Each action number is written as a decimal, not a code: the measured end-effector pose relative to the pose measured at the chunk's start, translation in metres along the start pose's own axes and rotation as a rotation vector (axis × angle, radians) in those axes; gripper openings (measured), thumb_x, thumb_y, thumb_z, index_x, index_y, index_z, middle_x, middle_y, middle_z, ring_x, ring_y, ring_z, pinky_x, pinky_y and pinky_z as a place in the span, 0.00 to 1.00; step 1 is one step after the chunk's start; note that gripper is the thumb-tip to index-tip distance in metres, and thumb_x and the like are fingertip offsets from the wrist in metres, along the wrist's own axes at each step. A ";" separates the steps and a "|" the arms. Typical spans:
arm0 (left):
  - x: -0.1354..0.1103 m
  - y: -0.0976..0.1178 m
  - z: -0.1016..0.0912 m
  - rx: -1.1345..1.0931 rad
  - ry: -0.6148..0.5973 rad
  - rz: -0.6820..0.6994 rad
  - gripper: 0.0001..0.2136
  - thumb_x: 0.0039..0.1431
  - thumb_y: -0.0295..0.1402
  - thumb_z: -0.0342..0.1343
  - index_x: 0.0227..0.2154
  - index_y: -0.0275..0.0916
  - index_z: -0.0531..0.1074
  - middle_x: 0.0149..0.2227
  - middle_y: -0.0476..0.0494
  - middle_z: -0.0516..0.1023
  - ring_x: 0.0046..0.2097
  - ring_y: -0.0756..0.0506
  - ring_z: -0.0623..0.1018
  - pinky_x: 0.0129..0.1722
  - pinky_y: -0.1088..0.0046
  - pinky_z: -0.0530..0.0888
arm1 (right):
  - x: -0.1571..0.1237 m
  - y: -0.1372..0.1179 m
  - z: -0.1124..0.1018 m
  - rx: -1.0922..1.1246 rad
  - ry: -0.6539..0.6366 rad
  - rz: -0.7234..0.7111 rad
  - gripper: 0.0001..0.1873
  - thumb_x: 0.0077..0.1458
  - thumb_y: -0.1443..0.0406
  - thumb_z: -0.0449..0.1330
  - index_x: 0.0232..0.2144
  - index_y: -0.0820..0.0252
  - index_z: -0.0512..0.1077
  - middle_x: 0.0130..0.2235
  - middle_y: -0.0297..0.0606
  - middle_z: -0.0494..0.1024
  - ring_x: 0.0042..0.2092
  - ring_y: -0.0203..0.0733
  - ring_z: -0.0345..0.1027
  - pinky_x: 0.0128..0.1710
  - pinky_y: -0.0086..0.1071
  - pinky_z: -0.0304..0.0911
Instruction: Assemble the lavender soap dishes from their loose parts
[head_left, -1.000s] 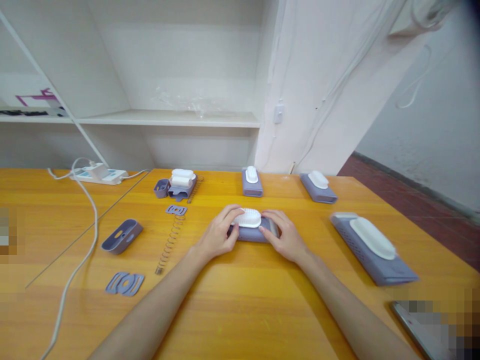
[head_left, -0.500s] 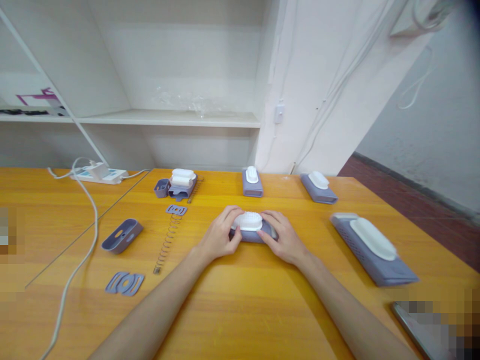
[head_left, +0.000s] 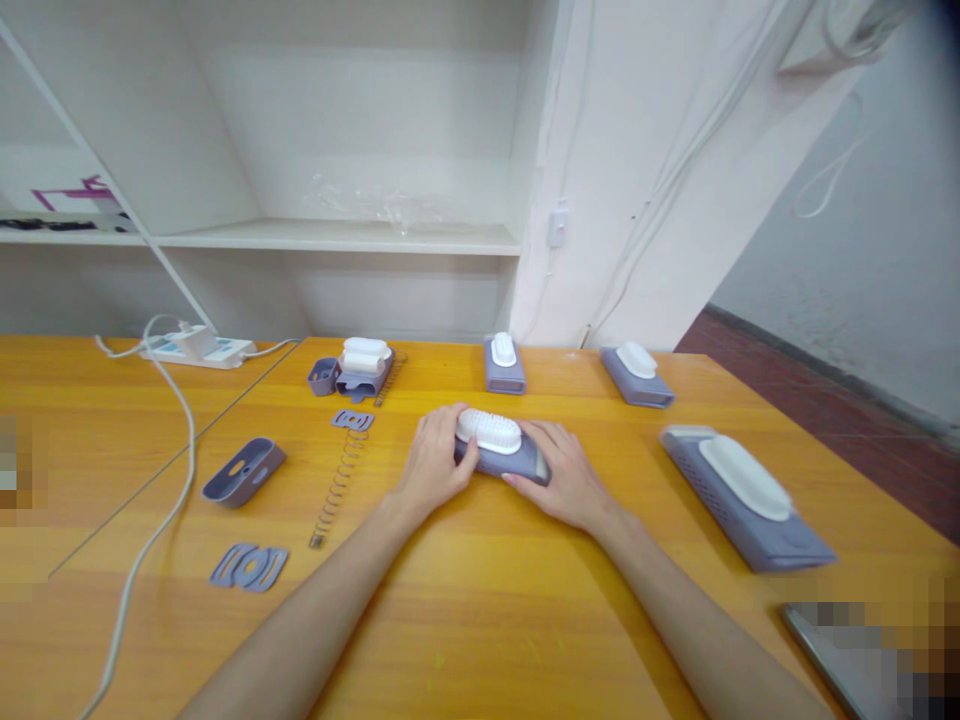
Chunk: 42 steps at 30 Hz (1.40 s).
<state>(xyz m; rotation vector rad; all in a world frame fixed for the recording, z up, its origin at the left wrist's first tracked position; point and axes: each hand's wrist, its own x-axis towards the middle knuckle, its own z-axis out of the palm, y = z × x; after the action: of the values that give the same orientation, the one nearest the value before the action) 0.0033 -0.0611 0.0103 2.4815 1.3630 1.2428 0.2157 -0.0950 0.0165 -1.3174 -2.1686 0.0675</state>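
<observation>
In front of me is a purple-grey plastic case [head_left: 501, 464] with a white oval scrub brush [head_left: 489, 431] on top, its bristly side up. My left hand [head_left: 433, 458] grips the left end, thumb along the near side and fingers behind. The right end is held by my right hand [head_left: 568, 474], its thumb low at the near corner and its fingers over the far side. The case is tilted a little, its right end closer to me. Parts of both ends are hidden by my hands.
Similar cases with white tops stand at the back [head_left: 505, 378], back right [head_left: 637, 385] and right [head_left: 757, 520]. Leftward lie a hollow shell [head_left: 246, 473], slotted plates [head_left: 250, 567], a coil spring [head_left: 337, 490] and a white cable [head_left: 189, 420]. A phone-like slab [head_left: 825, 660] lies near right.
The case has turned slightly, its left end going away from me and its right end nearer. My right thumb has moved down off the brush's edge; more of the brush shows.
</observation>
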 end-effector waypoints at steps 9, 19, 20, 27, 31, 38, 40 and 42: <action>0.000 0.003 -0.004 0.025 0.012 0.027 0.18 0.54 0.33 0.52 0.48 0.37 0.61 0.44 0.39 0.71 0.46 0.41 0.69 0.49 0.61 0.64 | 0.001 -0.001 0.003 -0.078 0.005 0.033 0.31 0.50 0.52 0.60 0.54 0.58 0.61 0.49 0.45 0.69 0.48 0.52 0.62 0.47 0.45 0.59; 0.000 0.004 0.001 0.141 0.063 -0.043 0.35 0.44 0.56 0.57 0.49 0.36 0.61 0.45 0.37 0.71 0.46 0.36 0.69 0.48 0.57 0.62 | 0.001 -0.002 0.004 -0.066 0.015 0.030 0.30 0.51 0.52 0.59 0.53 0.58 0.61 0.48 0.45 0.69 0.47 0.52 0.62 0.47 0.45 0.60; 0.000 0.003 0.001 0.142 0.067 -0.043 0.35 0.43 0.57 0.57 0.49 0.36 0.62 0.44 0.37 0.71 0.46 0.37 0.69 0.48 0.58 0.63 | 0.001 -0.002 0.004 -0.066 0.019 0.031 0.30 0.51 0.52 0.59 0.53 0.58 0.61 0.47 0.46 0.69 0.47 0.52 0.62 0.46 0.45 0.60; 0.000 0.003 -0.001 0.142 0.097 0.004 0.32 0.43 0.56 0.58 0.46 0.37 0.64 0.42 0.38 0.73 0.45 0.38 0.70 0.49 0.57 0.62 | 0.000 0.000 0.005 -0.055 0.039 0.022 0.30 0.51 0.52 0.59 0.53 0.57 0.61 0.47 0.46 0.70 0.47 0.52 0.62 0.46 0.46 0.60; 0.000 0.004 -0.002 0.114 0.096 0.011 0.31 0.43 0.55 0.59 0.45 0.37 0.65 0.41 0.38 0.73 0.44 0.38 0.70 0.48 0.58 0.63 | 0.000 0.000 0.006 -0.040 0.038 0.025 0.30 0.50 0.52 0.59 0.53 0.57 0.61 0.47 0.46 0.69 0.47 0.52 0.62 0.47 0.47 0.60; 0.000 -0.006 -0.002 -0.042 0.053 0.018 0.33 0.39 0.52 0.63 0.46 0.39 0.63 0.43 0.41 0.72 0.45 0.40 0.70 0.45 0.62 0.66 | 0.000 0.001 0.004 0.044 0.032 0.021 0.30 0.50 0.55 0.61 0.54 0.56 0.60 0.48 0.43 0.68 0.49 0.50 0.61 0.50 0.45 0.60; 0.000 -0.008 -0.001 -0.065 0.058 0.013 0.33 0.39 0.51 0.64 0.46 0.40 0.63 0.42 0.42 0.73 0.44 0.41 0.71 0.45 0.62 0.66 | 0.000 0.002 0.004 0.066 0.039 0.008 0.30 0.50 0.55 0.62 0.54 0.56 0.60 0.48 0.43 0.68 0.49 0.50 0.61 0.50 0.45 0.60; -0.001 -0.008 -0.001 -0.075 0.065 0.009 0.32 0.39 0.50 0.64 0.46 0.40 0.63 0.42 0.42 0.73 0.44 0.41 0.71 0.45 0.62 0.66 | 0.000 0.004 0.004 0.075 0.050 -0.003 0.31 0.49 0.55 0.62 0.53 0.56 0.61 0.48 0.43 0.68 0.49 0.50 0.61 0.50 0.46 0.61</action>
<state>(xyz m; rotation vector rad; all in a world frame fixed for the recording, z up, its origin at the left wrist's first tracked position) -0.0034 -0.0570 0.0071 2.4205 1.2947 1.3611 0.2172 -0.0920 0.0111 -1.2604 -2.1059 0.1122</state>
